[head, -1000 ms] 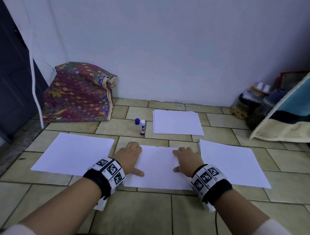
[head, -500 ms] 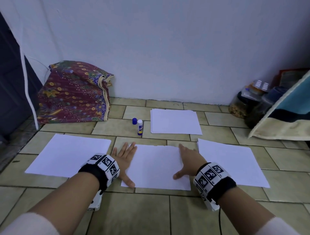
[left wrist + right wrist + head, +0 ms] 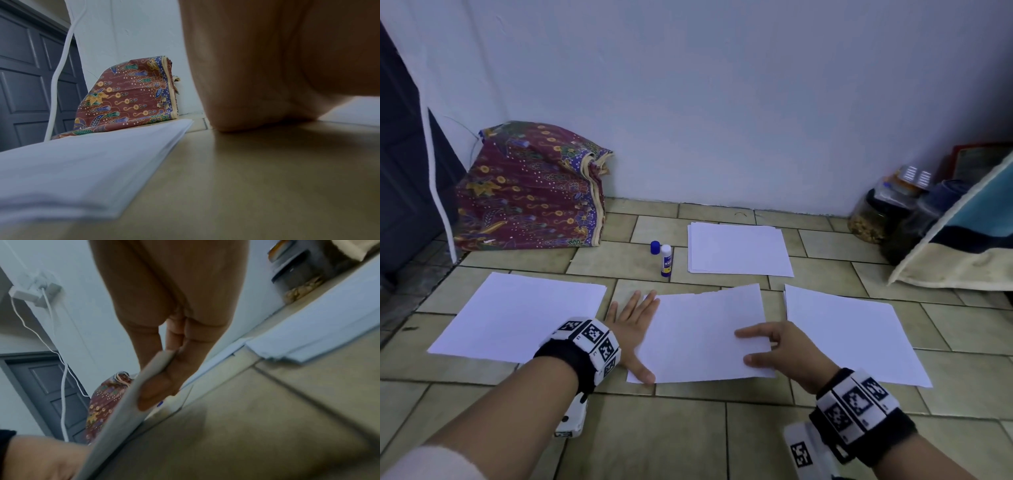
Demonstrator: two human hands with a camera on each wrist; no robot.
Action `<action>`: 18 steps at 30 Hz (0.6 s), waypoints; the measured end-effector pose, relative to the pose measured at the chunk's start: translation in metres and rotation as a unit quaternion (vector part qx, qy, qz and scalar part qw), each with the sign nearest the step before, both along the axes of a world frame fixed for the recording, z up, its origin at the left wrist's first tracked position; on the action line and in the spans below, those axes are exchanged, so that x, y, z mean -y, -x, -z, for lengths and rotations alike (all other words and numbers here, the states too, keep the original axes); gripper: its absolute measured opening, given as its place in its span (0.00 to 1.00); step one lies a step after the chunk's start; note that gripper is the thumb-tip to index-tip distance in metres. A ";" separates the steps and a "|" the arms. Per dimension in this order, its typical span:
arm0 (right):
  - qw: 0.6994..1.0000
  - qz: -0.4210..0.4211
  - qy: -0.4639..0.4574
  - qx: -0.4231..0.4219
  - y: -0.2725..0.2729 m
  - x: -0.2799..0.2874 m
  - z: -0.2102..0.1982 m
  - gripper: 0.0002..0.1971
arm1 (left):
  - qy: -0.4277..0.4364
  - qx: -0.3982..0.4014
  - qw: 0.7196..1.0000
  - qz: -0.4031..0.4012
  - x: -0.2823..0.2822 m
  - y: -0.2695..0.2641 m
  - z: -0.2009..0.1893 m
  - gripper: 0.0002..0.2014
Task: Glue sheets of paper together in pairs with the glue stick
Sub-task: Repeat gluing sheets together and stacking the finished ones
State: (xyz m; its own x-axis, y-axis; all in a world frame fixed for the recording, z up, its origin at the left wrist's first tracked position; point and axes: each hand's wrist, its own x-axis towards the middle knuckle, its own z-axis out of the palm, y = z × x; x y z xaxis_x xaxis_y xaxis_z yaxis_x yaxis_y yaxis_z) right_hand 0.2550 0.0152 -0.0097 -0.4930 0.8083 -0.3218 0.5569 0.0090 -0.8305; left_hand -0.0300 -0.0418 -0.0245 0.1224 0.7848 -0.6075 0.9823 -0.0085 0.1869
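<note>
The middle white sheet (image 3: pixel 702 335) lies on the tiled floor with its right side raised and tilted. My right hand (image 3: pixel 743 346) pinches that right edge; in the right wrist view its fingers (image 3: pixel 164 386) sit under the lifted paper (image 3: pixel 123 410). My left hand (image 3: pixel 635 325) lies flat with straight fingers at the sheet's left edge, thumb on the near left corner. The glue stick (image 3: pixel 666 261) stands uncapped behind the sheet, its blue cap (image 3: pixel 655 247) beside it. A paper stack (image 3: pixel 738 248) lies at the back.
More white paper lies to the left (image 3: pixel 524 315) and to the right (image 3: pixel 849 332) of the middle sheet. A patterned cloth bundle (image 3: pixel 530 192) leans on the wall at the back left. Jars (image 3: pixel 873 219) and a cushion (image 3: pixel 962 246) stand at the right.
My right hand went from pressing flat on the sheet to pinching its right edge and lifting it. My left hand slid off to the sheet's left edge and spread flat.
</note>
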 end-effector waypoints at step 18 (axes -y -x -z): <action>0.982 0.111 -0.153 -0.003 -0.011 -0.130 -0.045 0.21 | -0.011 -0.044 0.999 -0.014 -0.001 -0.007 0.004 0.70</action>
State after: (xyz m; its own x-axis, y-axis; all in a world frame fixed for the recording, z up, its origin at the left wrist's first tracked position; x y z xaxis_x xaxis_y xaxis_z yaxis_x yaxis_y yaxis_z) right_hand 0.2656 0.1456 0.0355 -0.2953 0.9544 -0.0443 0.5678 0.1380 -0.8115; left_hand -0.0231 -0.0410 -0.0289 0.0473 0.8009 -0.5969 0.9950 0.0150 0.0990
